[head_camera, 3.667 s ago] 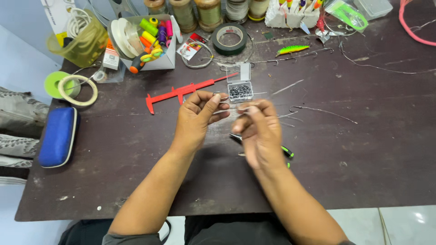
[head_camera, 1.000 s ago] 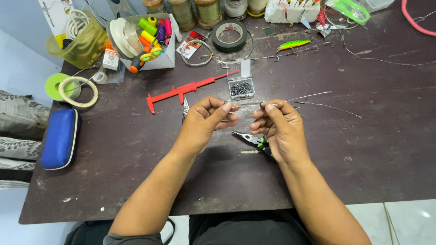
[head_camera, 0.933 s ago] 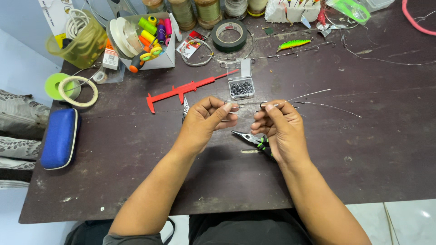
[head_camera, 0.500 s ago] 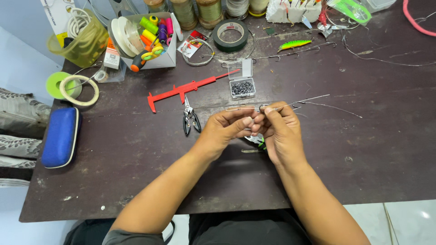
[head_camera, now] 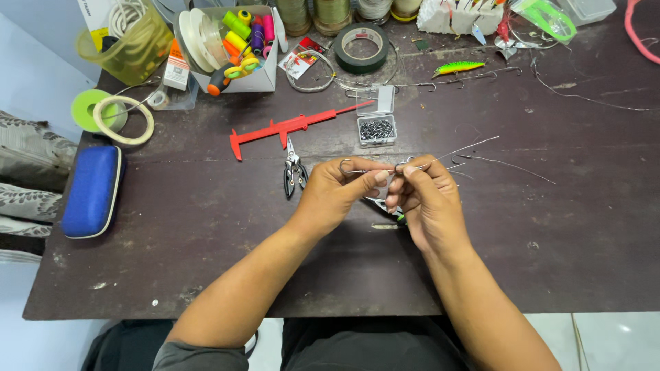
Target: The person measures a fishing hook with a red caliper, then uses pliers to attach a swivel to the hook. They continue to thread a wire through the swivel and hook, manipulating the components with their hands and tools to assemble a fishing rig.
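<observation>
Landmark: the small clear box of dark fittings.

Your left hand sits just below the box, fingers pinched on a thin wire rig with a hook-shaped loop at its left end. Your right hand is just right of it, thumb and forefinger closed narrow on the same rig. The two hands are touching. The free wire tails run up and right, away from the box, out over the surface.

The rig is held in the air between both hands, below and slightly right of the box, not resting on anything.

Black-handled pliers lie left of and below the box, just beside your left hand. The red plastic caliper lies left of the box. A second tool with a green grip lies under your hands, mostly hidden.

Risks, as I judge them:
- Hook point close to your left fingertips. If the pinch slips while you pull, it goes into skin.
- Springy wire. If one hand lets go, the tail whips and whatever wrap you have loosens.
- Box lid is open. A wrist or wire tail brushing it scatters the fittings.
- Loose tails could snag the other stray wires right of the box.
</observation>
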